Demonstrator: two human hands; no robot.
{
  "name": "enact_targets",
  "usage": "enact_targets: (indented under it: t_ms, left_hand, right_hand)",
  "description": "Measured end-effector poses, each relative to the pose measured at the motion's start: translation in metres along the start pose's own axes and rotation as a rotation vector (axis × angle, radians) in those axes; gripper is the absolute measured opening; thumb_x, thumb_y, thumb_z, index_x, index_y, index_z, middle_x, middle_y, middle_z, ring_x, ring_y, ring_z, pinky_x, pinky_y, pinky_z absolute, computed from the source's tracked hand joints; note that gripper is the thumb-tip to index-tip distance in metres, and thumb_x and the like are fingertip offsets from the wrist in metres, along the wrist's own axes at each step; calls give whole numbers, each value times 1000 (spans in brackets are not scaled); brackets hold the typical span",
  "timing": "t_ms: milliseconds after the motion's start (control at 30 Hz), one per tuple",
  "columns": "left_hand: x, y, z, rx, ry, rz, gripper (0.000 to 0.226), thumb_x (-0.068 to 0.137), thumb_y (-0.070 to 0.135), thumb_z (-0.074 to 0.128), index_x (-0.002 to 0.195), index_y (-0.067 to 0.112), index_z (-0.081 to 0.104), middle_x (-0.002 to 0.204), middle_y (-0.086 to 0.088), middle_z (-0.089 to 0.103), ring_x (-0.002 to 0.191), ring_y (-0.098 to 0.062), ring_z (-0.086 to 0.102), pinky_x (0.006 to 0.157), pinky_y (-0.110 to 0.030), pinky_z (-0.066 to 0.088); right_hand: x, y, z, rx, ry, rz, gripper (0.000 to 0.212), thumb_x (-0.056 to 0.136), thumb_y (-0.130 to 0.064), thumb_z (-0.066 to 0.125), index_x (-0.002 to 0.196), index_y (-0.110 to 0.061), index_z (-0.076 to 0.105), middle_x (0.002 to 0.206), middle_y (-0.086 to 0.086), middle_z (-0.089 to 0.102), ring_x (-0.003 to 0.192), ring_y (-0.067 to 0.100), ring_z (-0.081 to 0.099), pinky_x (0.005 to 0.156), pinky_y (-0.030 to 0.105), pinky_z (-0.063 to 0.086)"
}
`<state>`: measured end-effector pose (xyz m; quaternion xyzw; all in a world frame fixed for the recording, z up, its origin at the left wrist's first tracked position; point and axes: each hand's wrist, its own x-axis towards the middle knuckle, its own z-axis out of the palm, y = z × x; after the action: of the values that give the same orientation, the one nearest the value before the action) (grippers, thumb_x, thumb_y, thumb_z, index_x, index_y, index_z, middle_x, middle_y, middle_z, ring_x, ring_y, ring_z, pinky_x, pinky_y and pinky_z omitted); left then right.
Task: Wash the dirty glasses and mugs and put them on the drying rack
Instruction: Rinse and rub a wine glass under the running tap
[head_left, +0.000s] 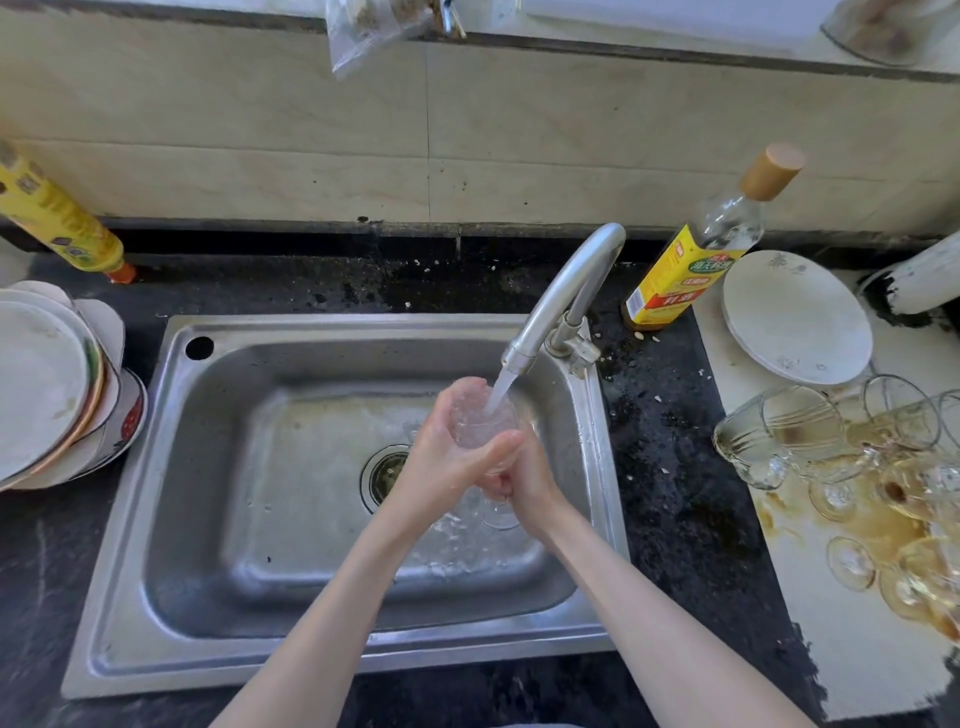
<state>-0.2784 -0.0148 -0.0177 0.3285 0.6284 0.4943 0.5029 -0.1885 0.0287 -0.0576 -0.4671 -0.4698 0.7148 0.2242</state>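
Both hands hold stemmed glass (480, 415) over steel sink (208, 467), under running faucet (563, 296). Left hand (441, 462) wraps bowl; right hand (524, 478) grips stem. Dirty glasses (841, 467) lie on right counter beside white plate (795, 317); stacked plates (47, 384) left.

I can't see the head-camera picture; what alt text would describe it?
Two hands, left and right, hold a stemmed glass under the running tap over a steel sink. Dirty glasses lie to the right, stacked plates to the left.
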Motion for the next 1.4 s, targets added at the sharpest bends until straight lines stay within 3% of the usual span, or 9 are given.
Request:
enact_targets:
  t_ms: [100, 200, 300, 400, 533, 733, 1167, 1300, 1400]
  left_hand:
    - [0, -1, -4, 9, -52, -2, 49, 77, 7, 74, 114, 29, 48, 94, 7, 65, 69, 1, 65, 55, -16, 52]
    - [2, -8, -5, 40, -45, 16, 47, 75, 5, 76, 106, 32, 52, 83, 9, 69, 69, -5, 66, 59, -21, 52]
    - [4, -14, -5, 183, 23, 65, 53, 69, 16, 82, 105, 39, 50, 99, 14, 64, 89, 8, 59, 78, -9, 43]
    - [4, -16, -8, 220, 70, 93, 55, 69, 18, 81, 108, 38, 48, 106, 21, 58, 94, 17, 52, 80, -2, 37]
    - [4, -16, -11, 226, 76, 127, 54, 69, 20, 82, 109, 39, 51, 108, 24, 58, 100, 12, 53, 88, -9, 39]
    - [6, -13, -7, 267, 71, 155, 55, 69, 19, 81, 105, 44, 47, 108, 29, 55, 101, 19, 48, 87, -3, 34]
    - [14, 8, -9, 391, 50, 246, 56, 71, 20, 80, 102, 46, 41, 107, 29, 50, 98, 25, 42, 83, 2, 29]
    - [18, 10, -7, 414, 59, 251, 57, 71, 24, 80, 108, 42, 40, 108, 27, 50, 97, 12, 46, 84, 1, 31]
    - [20, 7, -6, 321, 98, 217, 55, 70, 24, 81, 111, 33, 46, 108, 23, 54, 94, 1, 55, 81, -7, 39]
  right_hand:
    - [-3, -2, -2, -24, -37, -58, 17, 75, -26, 41, 68, -19, 54, 49, -2, 29, 44, 10, 22, 45, 22, 14]
    - [-4, -5, -4, -55, -37, -12, 19, 78, -26, 43, 65, -19, 55, 53, -2, 49, 47, 12, 42, 45, 23, 30]
    - [6, -7, -16, 43, 43, 167, 30, 96, -16, 38, 96, -13, 67, 73, -3, 69, 69, 10, 64, 58, 19, 50]
    - [25, -8, -41, 315, 211, 315, 33, 100, -9, 34, 127, 3, 47, 105, 14, 64, 97, 24, 60, 77, 28, 52]
    - [36, -18, -68, 705, 355, 359, 36, 99, -7, 35, 134, -1, 39, 133, 17, 51, 127, 31, 46, 93, 39, 42]
    - [38, -42, -76, 853, 385, 345, 26, 98, -6, 32, 87, 1, 56, 97, 8, 60, 89, 19, 56, 72, 28, 44]
    - [46, -80, -104, 991, 355, 354, 23, 94, -12, 41, 96, 7, 53, 93, 14, 56, 79, 22, 56, 64, 23, 41]
    - [48, -76, -106, 1003, 358, 336, 24, 95, -13, 41, 101, 7, 53, 94, 13, 58, 81, 21, 57, 63, 24, 41]
    - [39, -68, -95, 785, 338, 345, 22, 96, -10, 39, 97, -2, 59, 91, 6, 60, 79, 16, 57, 64, 23, 40]
